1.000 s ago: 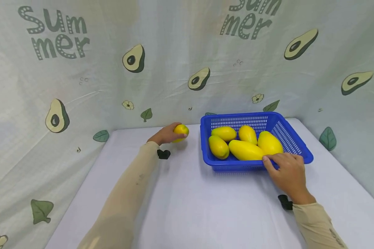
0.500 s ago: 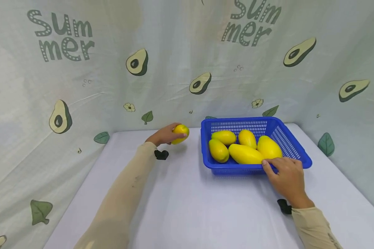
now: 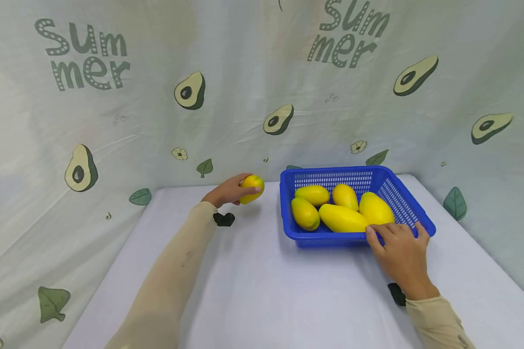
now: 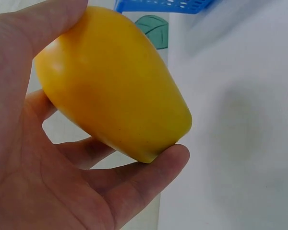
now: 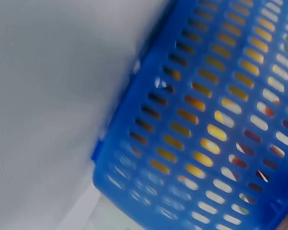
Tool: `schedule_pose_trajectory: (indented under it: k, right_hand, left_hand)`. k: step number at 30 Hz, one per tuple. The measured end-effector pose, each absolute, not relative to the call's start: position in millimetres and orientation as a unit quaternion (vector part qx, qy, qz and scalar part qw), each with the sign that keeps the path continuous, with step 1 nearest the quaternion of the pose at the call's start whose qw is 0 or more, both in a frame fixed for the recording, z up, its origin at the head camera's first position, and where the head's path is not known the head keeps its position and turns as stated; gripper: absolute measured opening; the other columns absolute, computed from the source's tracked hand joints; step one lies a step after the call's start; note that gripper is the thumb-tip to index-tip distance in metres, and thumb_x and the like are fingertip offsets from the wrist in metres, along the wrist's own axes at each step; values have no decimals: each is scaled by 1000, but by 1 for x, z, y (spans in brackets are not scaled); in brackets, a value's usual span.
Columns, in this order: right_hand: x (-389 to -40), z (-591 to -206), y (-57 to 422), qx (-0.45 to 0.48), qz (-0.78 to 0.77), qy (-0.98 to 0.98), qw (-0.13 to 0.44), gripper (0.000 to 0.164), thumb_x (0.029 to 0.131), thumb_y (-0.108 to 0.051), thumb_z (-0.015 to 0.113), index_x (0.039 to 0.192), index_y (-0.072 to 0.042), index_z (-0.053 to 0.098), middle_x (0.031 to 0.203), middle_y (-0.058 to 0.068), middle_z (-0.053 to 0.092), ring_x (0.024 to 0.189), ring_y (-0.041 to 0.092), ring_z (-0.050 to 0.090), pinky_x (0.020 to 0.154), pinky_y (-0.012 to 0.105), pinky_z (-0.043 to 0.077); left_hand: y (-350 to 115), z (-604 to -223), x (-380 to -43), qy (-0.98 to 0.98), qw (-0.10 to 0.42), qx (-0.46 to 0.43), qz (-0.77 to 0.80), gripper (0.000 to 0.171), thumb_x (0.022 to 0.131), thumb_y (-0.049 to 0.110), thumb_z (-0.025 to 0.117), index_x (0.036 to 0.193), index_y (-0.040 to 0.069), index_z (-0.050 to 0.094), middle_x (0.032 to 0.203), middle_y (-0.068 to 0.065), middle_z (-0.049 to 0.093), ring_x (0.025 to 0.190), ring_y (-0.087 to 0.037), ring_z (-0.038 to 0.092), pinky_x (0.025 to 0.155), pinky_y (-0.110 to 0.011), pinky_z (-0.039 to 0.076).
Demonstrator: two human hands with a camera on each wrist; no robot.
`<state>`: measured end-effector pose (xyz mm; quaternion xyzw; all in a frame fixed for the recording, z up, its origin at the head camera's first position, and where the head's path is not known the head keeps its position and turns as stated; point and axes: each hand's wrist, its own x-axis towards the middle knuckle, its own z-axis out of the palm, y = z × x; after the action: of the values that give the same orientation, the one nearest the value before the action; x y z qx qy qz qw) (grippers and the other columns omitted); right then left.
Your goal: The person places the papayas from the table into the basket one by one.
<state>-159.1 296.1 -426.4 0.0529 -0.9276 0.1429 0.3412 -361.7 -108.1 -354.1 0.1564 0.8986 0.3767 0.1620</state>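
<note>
At the back of the table, left of the basket, my left hand (image 3: 230, 189) grips a yellow mango (image 3: 252, 189). The left wrist view shows my thumb on one side of this mango (image 4: 117, 86) and the fingers beneath, its blunt greenish end pointing away. A shadow falls on the cloth below it. My right hand (image 3: 401, 254) holds the near rim of a blue plastic basket (image 3: 327, 237), toward its right corner. Several yellow mangoes (image 3: 342, 218) lie inside. The right wrist view is filled by the basket's slotted side (image 5: 182, 134), with yellow showing through; only a sliver of hand appears there.
A white cloth (image 3: 262, 291) covers the table. Behind and on both sides hangs a pale curtain (image 3: 227, 63) printed with avocados and leaves. The basket stands near the back edge, close to the curtain.
The head view has tilted slightly. My left hand keeps its grip on the mango, nearly in place. On my right hand, a finger at the outer side has spread away from the others.
</note>
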Motion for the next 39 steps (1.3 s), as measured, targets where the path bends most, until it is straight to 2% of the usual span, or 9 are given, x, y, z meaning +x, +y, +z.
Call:
schedule_pose_trajectory:
  k: [4,9,17,24,32,39]
  right_hand:
    - [-160,-427,295,47,169,-930,322,32,97,-31,62,104,-3,75,102,23,70,103,47,55,110,72,9]
    - [-158,-427,299,32,165,-937,305,37,96,-37,63,107,-4,74,101,23,69,102,46,54,110,72,7]
    - [-159,-429,299,31,179,-935,305,37,95,-37,65,105,-2,74,101,24,69,101,45,53,110,71,6]
    - [-160,-427,294,37,185,-932,308,35,94,-34,66,104,-2,73,100,23,69,101,46,53,110,71,7]
    - [-161,-427,291,34,191,-931,308,34,94,-33,66,103,-1,73,100,24,69,102,46,52,110,70,7]
    - [-159,-428,289,26,195,-931,307,34,95,-33,65,103,-1,73,102,25,68,105,47,52,111,70,6]
  left_hand:
    - [-109,-355,-359,896,162,152,384,70,91,57,65,149,27,41,123,-7,55,107,-29,54,82,-39,53]
    - [-105,-352,-357,896,165,165,378,71,91,58,65,149,27,40,121,-7,55,106,-28,54,82,-38,52]
    - [-103,-333,-352,898,152,158,381,74,90,57,66,145,15,42,121,-9,57,105,-28,56,85,-40,53]
    - [-99,-320,-348,885,164,178,397,77,88,62,66,146,17,43,122,-7,58,107,-27,58,84,-40,55]
    - [-92,-315,-343,869,160,192,427,68,91,58,65,144,20,47,120,-6,59,106,-28,59,86,-42,55]
    - [-83,-317,-340,850,176,205,452,68,90,57,67,144,22,47,121,-5,60,107,-27,59,87,-40,54]
